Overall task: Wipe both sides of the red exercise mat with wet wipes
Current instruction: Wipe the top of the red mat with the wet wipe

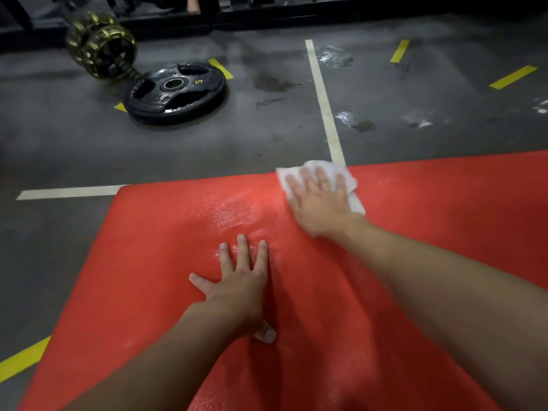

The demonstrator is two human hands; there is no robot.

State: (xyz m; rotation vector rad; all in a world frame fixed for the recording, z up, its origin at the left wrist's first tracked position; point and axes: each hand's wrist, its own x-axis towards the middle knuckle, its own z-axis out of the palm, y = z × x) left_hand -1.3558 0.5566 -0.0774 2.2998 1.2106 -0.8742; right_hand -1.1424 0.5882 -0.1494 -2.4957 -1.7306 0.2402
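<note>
Left hand (pixel 237 280) flat on the red mat (pixel 142 262), fingers spread.
Right hand (pixel 321 200) presses a white wipe (pixel 350 178) down with straight fingers at the mat's far edge; the mat lies on grey floor (pixel 252 137), weight plate (pixel 175 93) far left.

The wipe (pixel 353 185) lies on the mat (pixel 415 221), weight plate (pixel 175 96) beyond.

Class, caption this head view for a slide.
The right hand presses a wet wipe at the far edge of the red mat while the left hand rests flat on it.
</note>
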